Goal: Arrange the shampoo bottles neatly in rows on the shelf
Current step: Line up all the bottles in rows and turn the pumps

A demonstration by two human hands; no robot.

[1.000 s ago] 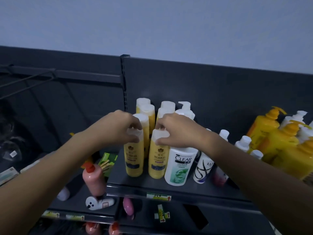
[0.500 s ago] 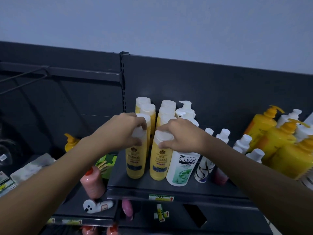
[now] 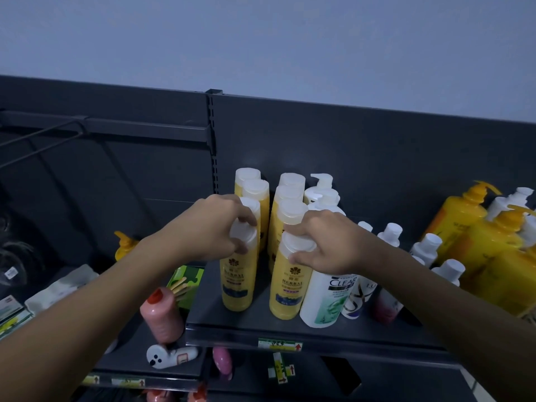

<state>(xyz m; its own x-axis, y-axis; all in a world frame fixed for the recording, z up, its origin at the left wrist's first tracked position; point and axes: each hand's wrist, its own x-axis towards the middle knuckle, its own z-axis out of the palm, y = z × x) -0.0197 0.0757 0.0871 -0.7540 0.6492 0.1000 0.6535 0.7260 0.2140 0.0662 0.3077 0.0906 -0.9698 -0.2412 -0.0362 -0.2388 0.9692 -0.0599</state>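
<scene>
Two rows of yellow shampoo bottles with white caps stand upright on the dark shelf [image 3: 290, 332]. My left hand [image 3: 214, 224] grips the cap of the front bottle of the left row [image 3: 237, 282]. My right hand [image 3: 327, 242] grips the cap of the front bottle of the right row [image 3: 287, 288]. Behind them more yellow bottles [image 3: 255, 187] line up toward the back panel. A white Clear bottle [image 3: 324, 300] stands just right of the right row, partly under my right wrist.
White pump bottles [image 3: 322, 190] stand behind the Clear bottle, small white-capped bottles [image 3: 426, 248] to the right, and large yellow pump bottles [image 3: 475, 236] at far right. A pink bottle [image 3: 161, 317] and other items sit on the lower left shelf.
Both hands stay on the two front caps; the front left bottle has shifted slightly left, widening the gap between the two rows. The view has tilted a little.
</scene>
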